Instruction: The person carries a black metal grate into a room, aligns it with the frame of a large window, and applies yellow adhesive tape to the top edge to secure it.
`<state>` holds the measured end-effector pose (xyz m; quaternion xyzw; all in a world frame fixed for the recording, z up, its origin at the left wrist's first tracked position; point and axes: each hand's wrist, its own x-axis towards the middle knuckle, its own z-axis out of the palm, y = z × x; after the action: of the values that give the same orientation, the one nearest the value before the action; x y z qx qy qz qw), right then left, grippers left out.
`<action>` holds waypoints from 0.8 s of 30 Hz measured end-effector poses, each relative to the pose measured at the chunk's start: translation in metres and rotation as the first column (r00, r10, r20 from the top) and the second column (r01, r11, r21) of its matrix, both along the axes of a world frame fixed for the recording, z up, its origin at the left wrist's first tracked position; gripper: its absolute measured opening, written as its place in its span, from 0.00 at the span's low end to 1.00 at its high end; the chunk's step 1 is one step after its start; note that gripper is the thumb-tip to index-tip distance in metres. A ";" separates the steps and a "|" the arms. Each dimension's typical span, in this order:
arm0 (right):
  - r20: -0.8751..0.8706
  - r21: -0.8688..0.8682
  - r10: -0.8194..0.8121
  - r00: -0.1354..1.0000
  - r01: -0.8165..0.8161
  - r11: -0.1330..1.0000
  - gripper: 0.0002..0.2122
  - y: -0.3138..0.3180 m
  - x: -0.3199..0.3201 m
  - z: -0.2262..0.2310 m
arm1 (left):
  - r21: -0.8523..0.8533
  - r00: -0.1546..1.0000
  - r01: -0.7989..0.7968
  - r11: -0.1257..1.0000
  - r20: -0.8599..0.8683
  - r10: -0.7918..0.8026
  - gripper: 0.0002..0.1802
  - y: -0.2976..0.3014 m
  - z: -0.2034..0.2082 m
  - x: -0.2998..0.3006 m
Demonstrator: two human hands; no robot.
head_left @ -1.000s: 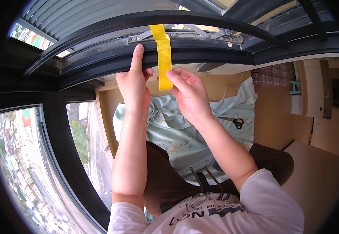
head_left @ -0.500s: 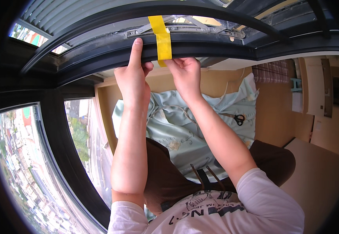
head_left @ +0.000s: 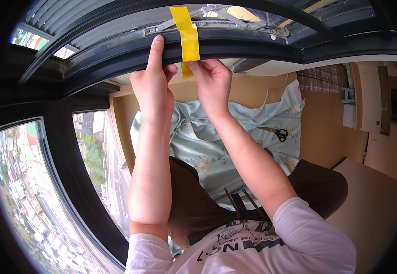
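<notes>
A strip of yellow tape (head_left: 189, 43) runs over the dark window frame bar (head_left: 253, 51), and its loose lower end hangs below the bar. Left of the tape, my left hand (head_left: 150, 86) grips the bar, thumb up along its front face and fingers curled beneath. My right hand (head_left: 215, 84) is just under the bar with thumb and fingertips pinched at the tape's lower right edge. The bar partly hides what these fingertips hold. A metal hinge arm (head_left: 207, 23) shows behind the tape.
Below my arms a pale green flowered cloth (head_left: 207, 150) covers a surface, with black-handled scissors (head_left: 280, 134) lying on it. At the left, a window pane (head_left: 20, 192) shows a town far below. Louvres (head_left: 70, 23) are at the upper left.
The bar and tape sit slightly higher in the picture. More of the tape's loose end shows below the bar, and my right hand stays pinched beside it. My left hand keeps its grip.
</notes>
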<state>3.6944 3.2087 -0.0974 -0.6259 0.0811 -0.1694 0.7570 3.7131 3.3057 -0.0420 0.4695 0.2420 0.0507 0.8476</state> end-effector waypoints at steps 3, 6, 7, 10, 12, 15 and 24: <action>0.008 -0.084 -0.031 0.999 0.032 0.996 0.05 0.003 0.008 0.000 | 0.006 1.000 -0.002 1.000 -0.016 0.002 0.12 0.002 -0.002 0.000; -0.033 -0.109 -0.028 0.999 0.024 0.994 0.05 0.005 0.007 -0.002 | 0.010 1.000 0.006 1.000 -0.023 -0.006 0.12 0.004 -0.004 0.000; -0.047 -0.108 -0.026 0.999 0.021 0.994 0.06 0.005 0.007 -0.004 | 0.011 1.000 0.010 1.000 -0.023 -0.010 0.12 0.004 -0.004 0.000; 0.001 -0.053 0.051 0.999 -0.051 0.997 0.07 0.001 0.003 -0.005 | 0.002 1.000 -0.004 1.000 -0.014 0.004 0.13 0.001 -0.002 0.000; -0.028 0.013 0.128 0.991 -0.127 0.992 0.07 -0.006 0.000 -0.009 | 0.001 1.000 0.001 1.000 -0.003 -0.001 0.13 0.002 -0.003 0.000; -0.082 0.105 0.273 0.958 -0.265 0.959 0.06 -0.019 -0.008 -0.012 | 0.003 1.000 0.004 1.000 -0.001 -0.004 0.13 0.002 -0.005 0.000; -0.062 0.580 0.559 0.827 -0.426 0.694 0.08 -0.037 -0.043 0.001 | 0.016 1.000 -0.002 1.000 -0.024 0.003 0.14 0.002 -0.004 -0.001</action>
<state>3.6511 3.1716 -0.0963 -0.3990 0.0420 0.1463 0.9042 3.7123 3.3080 -0.0461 0.4765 0.2522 0.0481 0.8408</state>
